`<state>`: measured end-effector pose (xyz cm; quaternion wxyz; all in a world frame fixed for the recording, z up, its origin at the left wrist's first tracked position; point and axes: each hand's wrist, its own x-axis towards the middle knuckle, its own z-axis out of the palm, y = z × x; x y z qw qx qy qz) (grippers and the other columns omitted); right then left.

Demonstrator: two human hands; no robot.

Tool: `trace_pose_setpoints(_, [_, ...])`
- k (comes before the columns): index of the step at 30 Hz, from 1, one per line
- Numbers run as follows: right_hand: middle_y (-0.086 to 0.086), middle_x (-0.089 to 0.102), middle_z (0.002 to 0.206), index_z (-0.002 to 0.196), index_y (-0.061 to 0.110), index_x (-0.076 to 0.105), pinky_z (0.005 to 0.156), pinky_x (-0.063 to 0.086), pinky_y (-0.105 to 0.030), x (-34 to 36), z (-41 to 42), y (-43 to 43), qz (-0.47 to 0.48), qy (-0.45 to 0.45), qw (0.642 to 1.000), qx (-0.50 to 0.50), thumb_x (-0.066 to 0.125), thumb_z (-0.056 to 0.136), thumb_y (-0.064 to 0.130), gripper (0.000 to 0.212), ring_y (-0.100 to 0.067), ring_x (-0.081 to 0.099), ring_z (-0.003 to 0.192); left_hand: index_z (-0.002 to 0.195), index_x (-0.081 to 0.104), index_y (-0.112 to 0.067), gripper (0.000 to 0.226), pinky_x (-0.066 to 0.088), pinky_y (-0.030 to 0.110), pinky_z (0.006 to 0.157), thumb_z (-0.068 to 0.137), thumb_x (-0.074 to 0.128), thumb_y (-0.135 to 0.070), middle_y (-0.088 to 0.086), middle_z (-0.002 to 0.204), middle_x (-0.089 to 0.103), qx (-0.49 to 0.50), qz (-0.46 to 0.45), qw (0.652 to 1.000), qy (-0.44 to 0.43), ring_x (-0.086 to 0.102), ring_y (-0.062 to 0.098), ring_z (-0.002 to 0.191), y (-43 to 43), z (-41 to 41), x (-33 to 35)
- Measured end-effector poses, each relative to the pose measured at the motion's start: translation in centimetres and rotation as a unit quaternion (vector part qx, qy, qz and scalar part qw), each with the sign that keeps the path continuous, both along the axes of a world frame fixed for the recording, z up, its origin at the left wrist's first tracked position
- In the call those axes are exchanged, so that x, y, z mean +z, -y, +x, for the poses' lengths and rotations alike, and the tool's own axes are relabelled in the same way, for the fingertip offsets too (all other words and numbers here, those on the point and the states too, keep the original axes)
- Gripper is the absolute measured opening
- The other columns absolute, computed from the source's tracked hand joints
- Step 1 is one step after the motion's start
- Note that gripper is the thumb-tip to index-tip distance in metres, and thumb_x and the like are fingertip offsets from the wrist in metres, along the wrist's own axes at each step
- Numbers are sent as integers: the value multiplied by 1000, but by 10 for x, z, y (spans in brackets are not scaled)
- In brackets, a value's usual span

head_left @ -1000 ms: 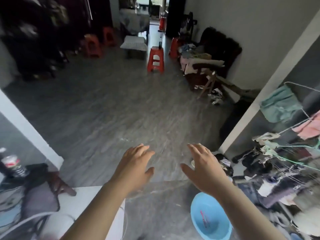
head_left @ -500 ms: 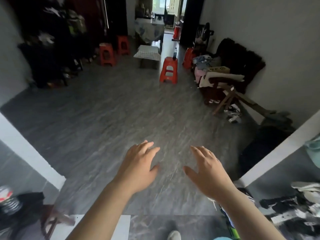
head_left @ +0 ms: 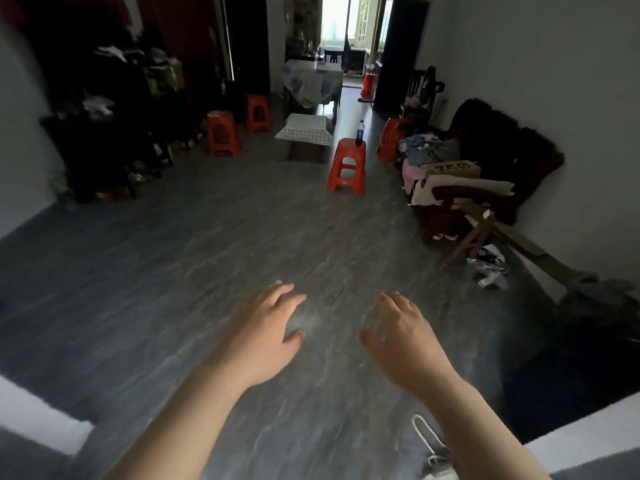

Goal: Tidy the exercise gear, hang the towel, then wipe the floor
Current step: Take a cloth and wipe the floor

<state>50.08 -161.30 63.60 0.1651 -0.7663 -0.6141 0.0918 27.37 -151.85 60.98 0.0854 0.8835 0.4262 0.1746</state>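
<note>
A: The left hand (head_left: 266,334) and right hand (head_left: 405,344), what do they hold?
B: Nothing. Both hang palm-down with a gap between them, fingers loosely spread, out over the grey floor (head_left: 156,289); I'd judge that is simply how they ride while the person walks into the room
A: And that floor is the one to wipe?
B: Yes, it lies right beneath them and runs the room's length. No cloth in either hand, so wiping is not yet started, I'd say
A: The towel, the exercise gear?
B: I can't pick out either. Farther on a red stool (head_left: 347,166) stands mid-floor with a bottle (head_left: 360,132) on top, likely serving as a side table. Right of it lies a heap of clothes (head_left: 433,157); a towel may be among them, I can't tell. Beyond, a cloth-covered worktop (head_left: 311,81) before the bright doorway (head_left: 337,22)
</note>
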Motion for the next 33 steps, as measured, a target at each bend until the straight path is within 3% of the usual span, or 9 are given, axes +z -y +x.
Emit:
trace_pose_setpoints(9, [-1,30,157,154,19,26,116,24,-33,-13,44,-168,-39,8,999,1,55,95,47,70,-20,23,146,137,54,-24,60,40,40,110,82,57,-47,2,145,49,-1,-29,999,-15,44,23,137,-173,49,-22])
trace_pose_setpoints(13, [1,33,154,152,22,28,113,25,-28,-10,63,-251,-43,5,999,-27,55,96,46,67,-18,30,141,137,54,-20,63,40,42,109,81,55,-49,6,143,51,-25,-57,998,-7,46,27,135,-265,71,-27])
trace_pose_setpoints(17, [0,31,156,153,22,27,114,23,-28,-5,85,-318,-52,1,996,-69,54,96,48,68,-18,26,144,140,51,-21,64,37,41,112,83,53,-51,4,148,47,-45,-85,995,1,43,25,136,-351,94,-18])
trace_pose_setpoints(21, [0,35,152,152,20,30,112,22,-25,-8,110,-361,-50,-5,993,-107,55,96,47,67,-18,30,140,150,36,-27,63,25,38,119,93,54,-48,-5,158,30,-82,-91,992,-14,27,17,145,-417,129,-15])
trace_pose_setpoints(24, [0,33,154,153,21,28,112,18,-22,-17,136,-383,-64,-20,988,-136,56,96,46,68,-17,27,141,150,35,-30,62,25,38,119,93,56,-46,-6,158,31,-114,-110,987,-10,25,14,146,-451,164,-19])
trace_pose_setpoints(33, [0,28,158,154,21,25,115,17,-26,-55,272,-453,-55,-75,967,-236,55,96,47,71,-16,22,145,153,30,-29,62,13,28,117,97,52,-44,-7,160,27,-215,-98,970,-52,21,12,148,-537,328,-30])
